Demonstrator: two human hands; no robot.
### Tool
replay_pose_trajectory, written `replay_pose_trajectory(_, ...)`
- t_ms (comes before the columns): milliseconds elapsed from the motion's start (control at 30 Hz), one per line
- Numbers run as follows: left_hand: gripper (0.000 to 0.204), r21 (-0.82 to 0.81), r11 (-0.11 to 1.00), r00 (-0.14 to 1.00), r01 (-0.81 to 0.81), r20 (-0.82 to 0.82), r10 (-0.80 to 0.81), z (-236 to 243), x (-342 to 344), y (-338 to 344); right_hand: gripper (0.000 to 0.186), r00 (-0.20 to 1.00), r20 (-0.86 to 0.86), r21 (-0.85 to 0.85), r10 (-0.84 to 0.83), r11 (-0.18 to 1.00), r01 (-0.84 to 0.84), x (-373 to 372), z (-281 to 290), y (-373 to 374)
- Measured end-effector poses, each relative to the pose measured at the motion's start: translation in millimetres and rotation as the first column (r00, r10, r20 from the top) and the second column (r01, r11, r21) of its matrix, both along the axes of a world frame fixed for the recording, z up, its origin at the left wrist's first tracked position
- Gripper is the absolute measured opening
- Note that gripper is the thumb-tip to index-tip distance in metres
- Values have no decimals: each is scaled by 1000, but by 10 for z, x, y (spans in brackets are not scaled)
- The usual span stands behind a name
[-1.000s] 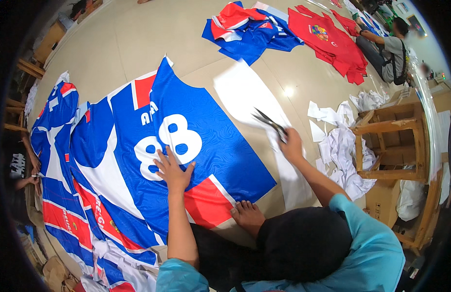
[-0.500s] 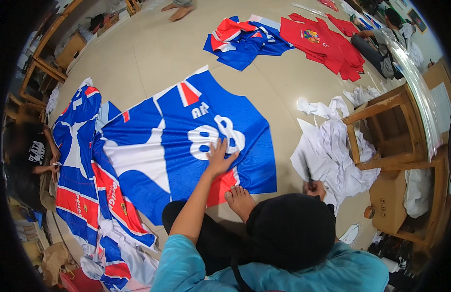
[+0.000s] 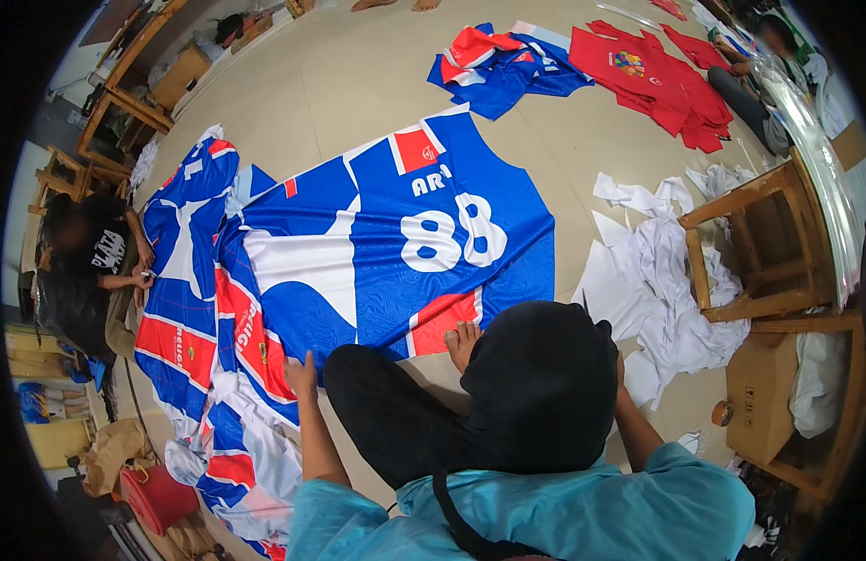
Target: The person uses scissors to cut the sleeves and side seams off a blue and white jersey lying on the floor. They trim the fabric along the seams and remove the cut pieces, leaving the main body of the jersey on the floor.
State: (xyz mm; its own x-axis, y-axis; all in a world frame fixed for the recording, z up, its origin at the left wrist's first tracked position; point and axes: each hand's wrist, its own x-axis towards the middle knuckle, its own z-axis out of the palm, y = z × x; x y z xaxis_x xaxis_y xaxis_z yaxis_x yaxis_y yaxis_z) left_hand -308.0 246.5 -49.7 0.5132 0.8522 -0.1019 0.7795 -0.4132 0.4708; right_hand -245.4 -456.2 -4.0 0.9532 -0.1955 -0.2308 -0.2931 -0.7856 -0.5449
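A blue jersey panel (image 3: 512, 187) with white number, white patches and red blocks lies spread on the floor before me. My left hand (image 3: 302, 374) is at its lower left, over the end of a red, white and blue fabric piece (image 3: 255, 332); the thumb stands apart from the fingers, and I see nothing held. My right hand (image 3: 621, 367) is mostly hidden behind a black-covered head (image 3: 545, 393). Beside that head rises the thin tip of a dark pointed tool (image 3: 585, 301), near white cloth scraps (image 3: 652, 290). A bare foot (image 3: 464, 344) touches the panel's red lower edge.
At left a person (image 3: 87, 252) handles more jersey fabric (image 3: 176, 346). Blue-red (image 3: 508, 75) and red shirts (image 3: 643, 79) lie at the far side, with another person (image 3: 755, 93) beyond. A wooden stool (image 3: 765, 238) and cardboard box (image 3: 760, 393) stand at right.
My left hand has left the jersey's number and moved down and left. The right hand has slipped mostly behind the head. The view has shifted, and the number lies flatter.
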Motion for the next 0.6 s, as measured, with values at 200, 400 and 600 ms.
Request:
replay_pose_trajectory(200,72,82,991,995,-102,-6,102,-170,-27,-262,13,989,-86,-30,117,992,-120,-61,-356,-227)
replay_pose_trajectory(400,46,-648,755,938,-97,194,287,-7,653,-548,16,950,-208,-122,231,958,-260,400,-389,160)
replay_pose_trajectory(600,25,-957,205,604,207,290,742,105,722,-64,18,954,-58,259,294,927,-270,850,-339,810)
